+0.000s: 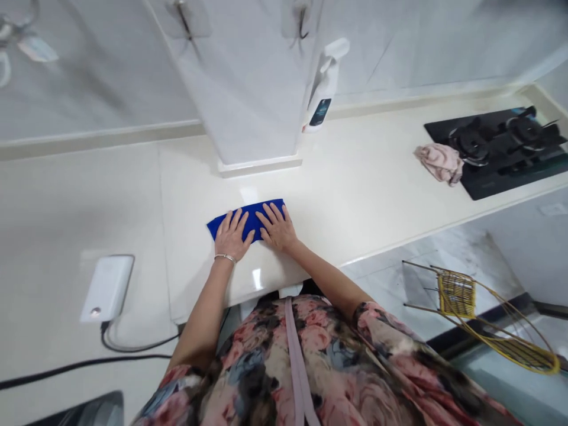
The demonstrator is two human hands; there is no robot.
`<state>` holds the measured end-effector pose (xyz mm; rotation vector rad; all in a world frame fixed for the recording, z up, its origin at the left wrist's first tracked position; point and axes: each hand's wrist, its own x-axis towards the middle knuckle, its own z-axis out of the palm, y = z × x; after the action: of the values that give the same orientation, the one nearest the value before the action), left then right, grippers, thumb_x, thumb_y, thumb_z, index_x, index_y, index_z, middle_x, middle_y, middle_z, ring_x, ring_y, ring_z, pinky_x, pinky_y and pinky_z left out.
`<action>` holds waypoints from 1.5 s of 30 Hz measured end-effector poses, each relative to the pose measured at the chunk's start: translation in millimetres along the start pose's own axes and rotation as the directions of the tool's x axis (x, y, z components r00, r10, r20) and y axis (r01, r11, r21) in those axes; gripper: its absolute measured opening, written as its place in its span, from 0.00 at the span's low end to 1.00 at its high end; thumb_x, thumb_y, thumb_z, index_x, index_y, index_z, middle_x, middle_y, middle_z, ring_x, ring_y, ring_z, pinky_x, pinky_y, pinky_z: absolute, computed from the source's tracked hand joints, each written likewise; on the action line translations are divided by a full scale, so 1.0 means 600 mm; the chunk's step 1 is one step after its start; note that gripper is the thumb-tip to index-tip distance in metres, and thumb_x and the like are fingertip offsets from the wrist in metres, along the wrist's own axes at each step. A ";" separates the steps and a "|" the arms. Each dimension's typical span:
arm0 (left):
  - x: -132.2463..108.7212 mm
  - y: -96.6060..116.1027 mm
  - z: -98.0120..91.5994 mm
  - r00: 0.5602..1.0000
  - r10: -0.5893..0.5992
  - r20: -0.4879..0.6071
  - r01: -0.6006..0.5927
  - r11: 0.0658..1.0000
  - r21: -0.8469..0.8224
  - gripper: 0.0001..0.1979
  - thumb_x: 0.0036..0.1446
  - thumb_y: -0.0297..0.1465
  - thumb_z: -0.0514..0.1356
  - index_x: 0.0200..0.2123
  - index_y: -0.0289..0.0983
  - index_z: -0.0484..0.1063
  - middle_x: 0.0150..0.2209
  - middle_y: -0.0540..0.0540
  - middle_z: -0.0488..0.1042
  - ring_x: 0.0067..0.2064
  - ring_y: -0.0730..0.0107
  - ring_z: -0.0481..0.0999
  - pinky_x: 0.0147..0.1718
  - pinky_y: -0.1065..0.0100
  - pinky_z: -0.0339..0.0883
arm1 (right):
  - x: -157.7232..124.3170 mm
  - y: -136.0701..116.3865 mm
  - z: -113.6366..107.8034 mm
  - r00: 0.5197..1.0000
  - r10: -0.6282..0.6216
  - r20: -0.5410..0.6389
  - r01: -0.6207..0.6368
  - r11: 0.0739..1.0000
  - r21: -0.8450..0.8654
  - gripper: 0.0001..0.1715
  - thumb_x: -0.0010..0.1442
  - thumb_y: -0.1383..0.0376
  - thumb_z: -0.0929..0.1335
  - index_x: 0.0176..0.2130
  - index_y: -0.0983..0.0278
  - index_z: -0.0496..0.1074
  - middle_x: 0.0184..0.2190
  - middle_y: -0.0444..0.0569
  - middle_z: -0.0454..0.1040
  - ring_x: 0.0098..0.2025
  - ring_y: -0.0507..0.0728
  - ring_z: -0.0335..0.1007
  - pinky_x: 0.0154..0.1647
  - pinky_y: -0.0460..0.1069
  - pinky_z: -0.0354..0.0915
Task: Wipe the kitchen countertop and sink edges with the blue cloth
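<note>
A folded blue cloth point(252, 214) lies flat on the cream countertop point(355, 183), close to its front edge. My left hand point(231, 235) rests on the cloth's left part, fingers stretched out flat, with a bracelet at the wrist. My right hand point(277, 226) presses on the cloth's right part, fingers also spread flat. The two hands lie side by side, nearly touching. Neither hand grips anything.
A white spray bottle point(323, 89) leans by a white pillar point(248, 106) behind the cloth. A crumpled pink cloth point(439, 163) lies beside a black gas hob point(501, 148) at right. A white power bank point(107, 288) with a black cable sits at left. A yellow swatter point(488, 319) is lower right.
</note>
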<state>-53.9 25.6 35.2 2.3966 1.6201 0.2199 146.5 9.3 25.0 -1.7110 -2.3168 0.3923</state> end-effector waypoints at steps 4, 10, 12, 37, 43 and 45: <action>-0.091 0.009 0.000 1.000 -0.007 -0.010 0.007 1.000 0.000 0.34 0.71 0.46 0.46 0.74 0.38 0.56 0.76 0.44 0.51 0.77 0.52 0.45 0.73 0.47 0.47 | -0.072 -0.030 0.011 0.996 -0.094 0.008 0.094 0.996 0.007 0.35 0.74 0.56 0.60 0.74 0.58 0.53 0.78 0.53 0.43 0.79 0.66 0.34 0.78 0.71 0.31; -0.208 0.035 0.006 0.997 0.065 0.051 -0.065 0.998 0.011 0.35 0.70 0.48 0.48 0.74 0.38 0.56 0.76 0.43 0.51 0.77 0.49 0.44 0.72 0.47 0.50 | -0.189 -0.039 0.005 0.974 -0.224 0.016 0.224 0.975 0.019 0.36 0.73 0.53 0.62 0.75 0.55 0.52 0.77 0.52 0.46 0.79 0.65 0.36 0.78 0.69 0.37; -0.228 0.044 0.010 0.993 0.088 0.073 -0.089 0.996 0.010 0.35 0.70 0.48 0.49 0.74 0.38 0.56 0.76 0.42 0.51 0.77 0.49 0.44 0.72 0.46 0.50 | -0.217 -0.036 0.002 0.973 -0.230 0.031 0.229 0.973 0.026 0.36 0.73 0.53 0.62 0.74 0.54 0.52 0.77 0.51 0.46 0.79 0.64 0.37 0.78 0.69 0.38; -0.167 0.141 0.101 0.857 0.516 -0.014 -0.515 0.854 -0.077 0.38 0.71 0.44 0.49 0.77 0.45 0.36 0.76 0.42 0.50 0.76 0.46 0.46 0.68 0.42 0.58 | -0.363 0.046 0.006 0.996 0.084 0.012 -0.083 0.993 -0.081 0.39 0.67 0.63 0.66 0.73 0.55 0.56 0.76 0.47 0.51 0.79 0.59 0.39 0.79 0.65 0.39; -0.123 0.197 0.121 0.800 0.600 0.004 -0.599 0.799 -0.048 0.39 0.71 0.42 0.51 0.77 0.45 0.33 0.75 0.41 0.51 0.76 0.44 0.48 0.67 0.42 0.60 | -0.411 0.116 -0.008 0.998 0.052 -0.019 -0.054 0.991 -0.125 0.33 0.72 0.67 0.61 0.72 0.52 0.57 0.74 0.43 0.57 0.77 0.54 0.46 0.78 0.58 0.47; -0.096 0.242 0.131 0.772 0.634 0.035 -0.633 0.773 -0.040 0.38 0.71 0.42 0.51 0.77 0.43 0.38 0.75 0.40 0.52 0.76 0.44 0.49 0.67 0.44 0.60 | -0.434 0.156 -0.016 0.993 0.113 -0.032 -0.116 0.984 -0.136 0.33 0.72 0.68 0.61 0.72 0.51 0.58 0.73 0.45 0.59 0.76 0.54 0.48 0.78 0.59 0.49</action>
<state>74.1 -88.3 0.7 2.8158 0.7111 0.2917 308.7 -213.1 -5.9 -1.9081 -2.2830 0.2354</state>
